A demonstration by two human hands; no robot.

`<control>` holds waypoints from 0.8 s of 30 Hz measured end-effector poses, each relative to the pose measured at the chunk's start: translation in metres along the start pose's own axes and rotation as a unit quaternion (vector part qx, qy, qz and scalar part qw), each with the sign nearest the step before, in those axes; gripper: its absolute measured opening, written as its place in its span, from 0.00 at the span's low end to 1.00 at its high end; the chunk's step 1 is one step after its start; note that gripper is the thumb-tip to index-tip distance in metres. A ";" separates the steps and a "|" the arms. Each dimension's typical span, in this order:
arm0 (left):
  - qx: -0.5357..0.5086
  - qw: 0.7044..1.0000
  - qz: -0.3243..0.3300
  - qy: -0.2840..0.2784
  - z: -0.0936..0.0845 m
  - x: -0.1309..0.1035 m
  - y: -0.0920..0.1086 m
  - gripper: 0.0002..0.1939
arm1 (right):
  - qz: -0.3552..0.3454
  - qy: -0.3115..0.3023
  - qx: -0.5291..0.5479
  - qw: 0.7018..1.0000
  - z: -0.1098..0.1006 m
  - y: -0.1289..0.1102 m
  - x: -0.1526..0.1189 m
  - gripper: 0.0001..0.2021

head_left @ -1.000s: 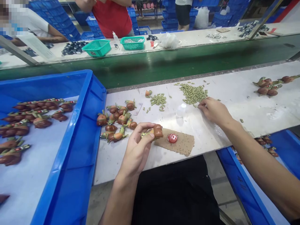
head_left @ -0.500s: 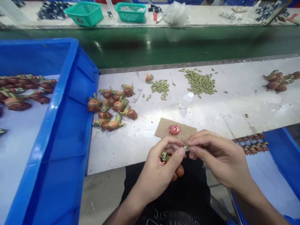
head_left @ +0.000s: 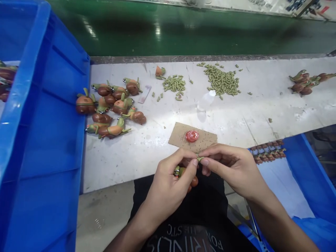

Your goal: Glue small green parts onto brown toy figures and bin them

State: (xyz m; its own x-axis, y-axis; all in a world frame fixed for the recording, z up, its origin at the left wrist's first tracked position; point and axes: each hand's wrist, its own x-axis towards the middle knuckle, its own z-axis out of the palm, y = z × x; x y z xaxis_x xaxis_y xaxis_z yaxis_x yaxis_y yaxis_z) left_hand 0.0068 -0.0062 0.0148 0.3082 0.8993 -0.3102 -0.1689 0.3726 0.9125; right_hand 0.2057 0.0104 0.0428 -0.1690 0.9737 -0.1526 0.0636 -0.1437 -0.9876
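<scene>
My left hand (head_left: 169,182) is closed round a small toy figure (head_left: 194,181) with a green head, white eyes and brown rounded parts; most of it is hidden by the fingers. My right hand (head_left: 233,169) pinches a tiny green piece (head_left: 200,158) against the left thumb and fingertip. Whether that piece touches the figure I cannot tell. Just beyond the fingertips lies a cardboard piece (head_left: 178,134) bearing a glossy red blob (head_left: 192,136). Farther back are a small pile of green pieces (head_left: 173,84) and a larger pile (head_left: 223,80).
Several toy figures (head_left: 112,131) lie at the left beside a large blue bin (head_left: 63,105). A clear bottle (head_left: 206,99) stands mid-table, with more figures (head_left: 301,87) at the far right. Lower right, another blue bin (head_left: 309,168) holds rows of figures (head_left: 269,152).
The view has tipped down and swung slightly right, so the table's things sit higher and farther left. Both hands stay together at the green piece, with the figure still in my left hand.
</scene>
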 end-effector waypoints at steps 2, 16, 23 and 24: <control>-0.007 1.000 0.005 0.016 0.000 -0.001 -0.001 0.11 | 0.005 -0.011 0.004 1.000 0.000 -0.001 0.003 0.06; 0.012 0.999 0.036 0.037 -0.023 -0.004 0.003 0.12 | -0.300 0.004 -0.479 0.825 -0.020 0.002 0.031 0.11; -0.038 0.999 0.019 0.031 -0.022 -0.003 0.000 0.13 | -0.340 -0.003 -0.490 0.803 -0.021 0.010 0.028 0.12; -0.023 0.999 0.014 0.036 -0.023 -0.002 0.001 0.15 | -0.345 0.003 -0.489 0.801 -0.021 0.010 0.028 0.12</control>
State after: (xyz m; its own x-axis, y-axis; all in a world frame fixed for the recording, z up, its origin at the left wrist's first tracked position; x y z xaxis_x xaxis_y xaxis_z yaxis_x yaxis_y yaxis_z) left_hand -0.0151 -0.0026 0.0099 0.2347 0.9229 -0.3054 -0.2191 0.3563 0.9083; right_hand 0.2225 0.0403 0.0291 -0.4907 0.7636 0.4197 0.6981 0.6328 -0.3350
